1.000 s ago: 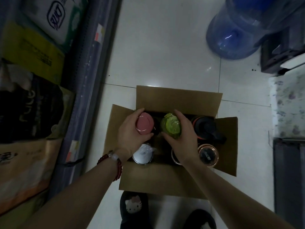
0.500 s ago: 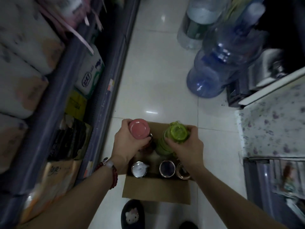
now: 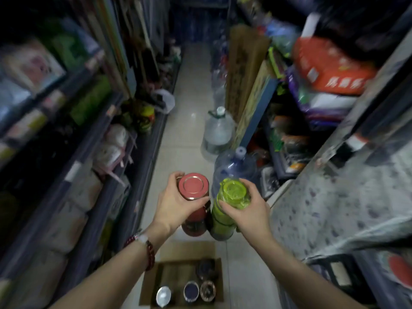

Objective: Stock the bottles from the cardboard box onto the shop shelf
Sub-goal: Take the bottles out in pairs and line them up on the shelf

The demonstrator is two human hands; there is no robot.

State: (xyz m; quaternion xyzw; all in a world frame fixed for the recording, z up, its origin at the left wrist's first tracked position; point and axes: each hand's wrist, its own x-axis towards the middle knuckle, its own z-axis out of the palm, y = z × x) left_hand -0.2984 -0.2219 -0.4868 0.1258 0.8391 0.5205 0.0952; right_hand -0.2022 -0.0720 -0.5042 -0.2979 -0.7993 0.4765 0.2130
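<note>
Both bottles now lifted clear of box (image 3: 153, 286) at 6 o'clock: left hand (image 3: 176, 204) grips red bottle (image 3: 193, 197), right hand (image 3: 247, 208) green bottle (image 3: 227, 201); shelving next.

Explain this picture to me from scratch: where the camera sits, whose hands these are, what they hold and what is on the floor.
There is no machine here. The single picture comes from a wide-angle camera worn on a person's head, looking forward and down a narrow shop aisle. The left hand, with a beaded bracelet at the wrist, grips a red bottle near its cap. The right hand grips a green bottle the same way. Both bottles are upright, side by side, above the floor. Below them an open cardboard box sits on the tiled floor with more bottles inside. Big water jugs stand further along, and stocked shelves line both sides.
</note>
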